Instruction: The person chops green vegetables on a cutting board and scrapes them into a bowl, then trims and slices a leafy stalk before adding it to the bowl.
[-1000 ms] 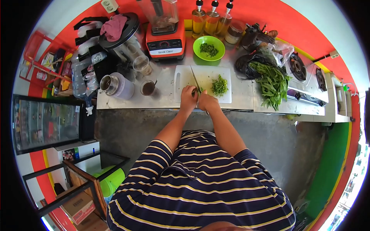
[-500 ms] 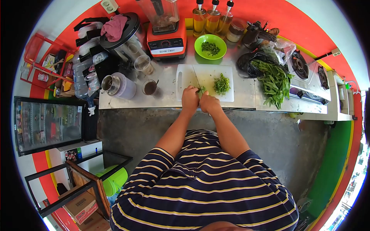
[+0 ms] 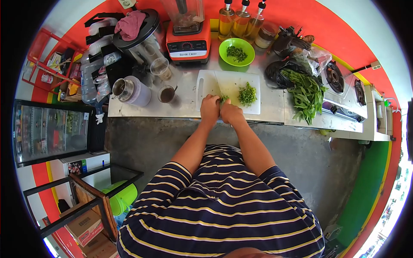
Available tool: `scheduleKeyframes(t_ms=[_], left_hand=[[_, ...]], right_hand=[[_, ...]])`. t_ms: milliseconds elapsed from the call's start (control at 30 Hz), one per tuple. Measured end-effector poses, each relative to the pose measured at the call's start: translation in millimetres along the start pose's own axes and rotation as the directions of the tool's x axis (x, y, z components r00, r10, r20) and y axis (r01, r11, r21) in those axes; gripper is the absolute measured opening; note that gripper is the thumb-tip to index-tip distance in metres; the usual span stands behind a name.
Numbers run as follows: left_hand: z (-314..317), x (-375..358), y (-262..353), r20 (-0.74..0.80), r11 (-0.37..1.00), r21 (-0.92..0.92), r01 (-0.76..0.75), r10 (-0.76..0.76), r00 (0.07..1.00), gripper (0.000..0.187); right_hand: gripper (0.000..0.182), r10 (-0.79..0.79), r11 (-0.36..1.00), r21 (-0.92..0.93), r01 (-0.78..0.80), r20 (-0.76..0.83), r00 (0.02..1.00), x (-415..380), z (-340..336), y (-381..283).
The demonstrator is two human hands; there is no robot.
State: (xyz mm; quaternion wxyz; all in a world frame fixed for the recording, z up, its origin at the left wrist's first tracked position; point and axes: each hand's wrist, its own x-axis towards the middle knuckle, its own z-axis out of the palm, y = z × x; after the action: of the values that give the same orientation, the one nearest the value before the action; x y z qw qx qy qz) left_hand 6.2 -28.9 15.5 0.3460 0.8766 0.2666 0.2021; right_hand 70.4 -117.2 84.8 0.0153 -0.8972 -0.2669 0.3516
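My right hand is closed round the handle of a knife, whose thin blade points away from me over the white cutting board. Close beside it, my left hand is curled at the board's near edge, pressing down leafy greens; a small part of them shows between the hands. A pile of chopped greens lies on the board's right half. Behind the board, a green bowl holds more chopped greens.
Left of the board stand a glass of dark liquid, a clear cup and a flask. A red blender and oil bottles line the back. Leafy stalks and a gas stove are on the right.
The whole view has shifted slightly. Both hands stay at the board's near edge with the knife between them; the pile and bowl look the same.
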Motion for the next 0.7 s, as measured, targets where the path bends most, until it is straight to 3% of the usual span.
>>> scheduleKeyframes(t_ms=[200,300,367,500,667,700], left_hand=[[3.7,-3.2,-8.9,0.004,0.989,0.063,-0.134,0.134,0.991,0.011],[2.4,-0.3,-10.9,-0.003,0.982,-0.023,-0.188,0.188,0.982,0.01],[-1.7,2.4,-8.4,0.007,0.981,-0.053,-0.185,0.185,0.983,0.009],[-7.1,7.5,-15.9,0.08,0.97,-0.19,-0.15,0.167,0.983,0.008],[-2.6,12.3,-23.6,0.062,0.966,-0.205,-0.159,0.175,0.983,0.009],[-3.9,11.8,-24.6,0.074,0.966,-0.205,-0.159,0.177,0.981,0.009]], right_hand=[[0.048,0.018,1.0,0.004,-0.018,0.033,0.999,-5.3,5.2,1.7],[0.051,0.002,0.998,-0.065,-0.001,0.021,1.0,1.2,5.3,3.6],[0.054,-0.01,0.993,-0.117,0.014,0.034,0.999,2.1,-3.6,2.2],[0.046,-0.01,1.0,-0.027,0.011,0.022,1.0,-2.7,2.0,2.7],[0.044,-0.016,0.999,-0.047,0.016,-0.004,1.0,2.6,5.9,1.0],[0.052,-0.027,0.995,-0.098,0.031,0.039,0.999,5.4,-0.8,0.4]])
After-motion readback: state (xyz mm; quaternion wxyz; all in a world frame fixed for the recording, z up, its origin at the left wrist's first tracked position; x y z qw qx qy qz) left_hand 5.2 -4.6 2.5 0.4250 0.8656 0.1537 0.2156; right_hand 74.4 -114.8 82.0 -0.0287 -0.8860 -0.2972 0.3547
